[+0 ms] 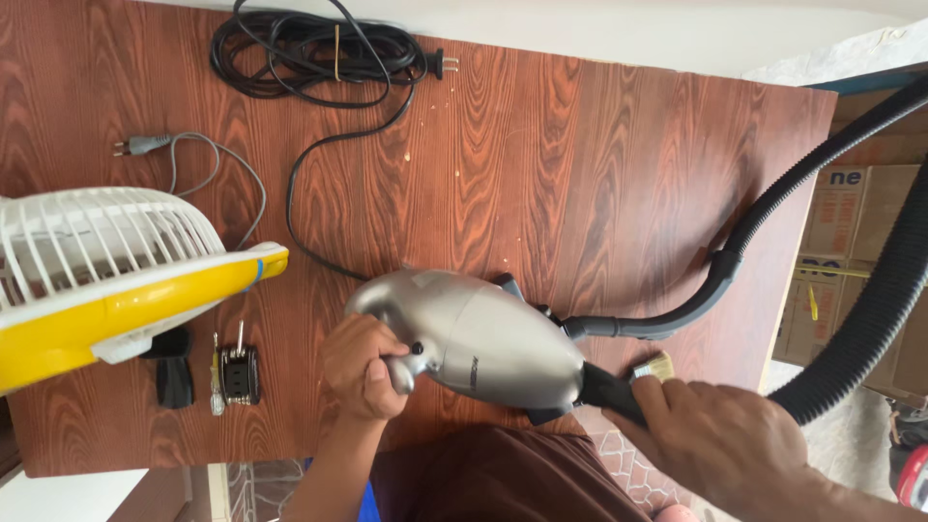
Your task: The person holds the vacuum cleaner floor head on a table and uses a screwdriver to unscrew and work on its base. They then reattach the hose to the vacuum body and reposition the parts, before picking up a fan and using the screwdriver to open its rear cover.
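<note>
A silver handheld vacuum cleaner [483, 338] lies on its side on the reddish wooden table [599, 174]. My left hand [362, 367] grips its handle at the rear end. My right hand [720, 435] holds the black nozzle end of the vacuum, with a small paintbrush [652, 367] under the fingers. A black ribbed hose [773, 213] runs from the vacuum's front up to the right and off the table. The vacuum's black power cord [309, 48] lies coiled at the far edge.
A white and yellow desk fan [106, 275] lies at the left with its grey cord and plug [145, 145]. A small black tool set [237, 372] and a black part [174, 372] lie near the front edge. Cardboard boxes [851, 222] stand on the right.
</note>
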